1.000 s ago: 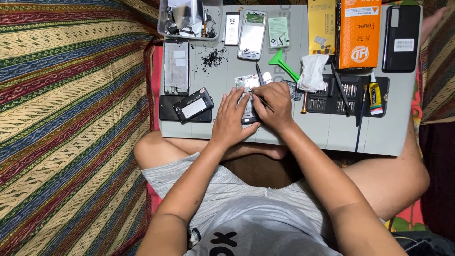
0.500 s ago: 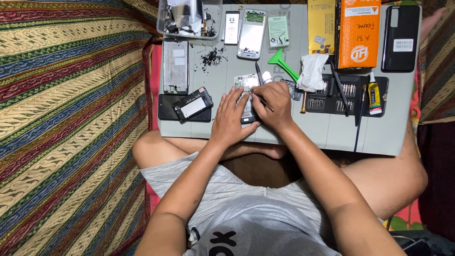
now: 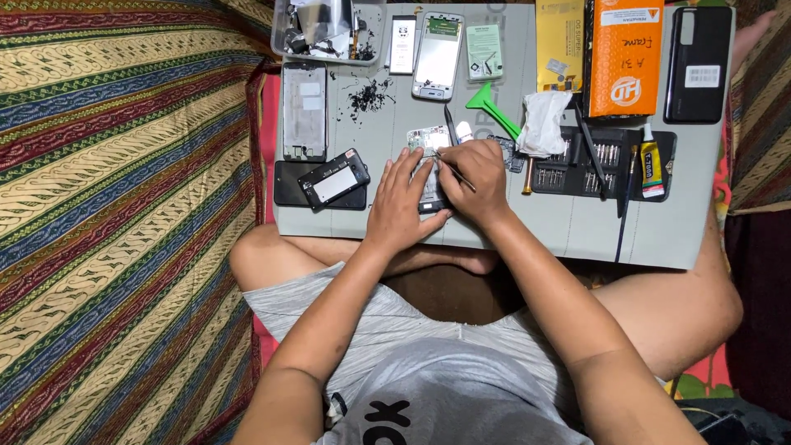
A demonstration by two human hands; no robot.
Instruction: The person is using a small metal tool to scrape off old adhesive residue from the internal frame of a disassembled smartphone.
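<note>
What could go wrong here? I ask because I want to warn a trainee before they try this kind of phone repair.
1. The right hand works a thin metal tool inside the opened phone, which the left hand steadies; a slip could scratch the parts.
2. Loose black debris lies on the grey mat; it might get into the open phone.
3. The glue tube lies close to the screwdriver bit set and might smear it.

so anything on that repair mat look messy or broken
Yes: a scatter of small dark bits lies loose on the grey mat, beside the bare phone frame. The opened phone under the left hand and right hand is dismantled.
</note>
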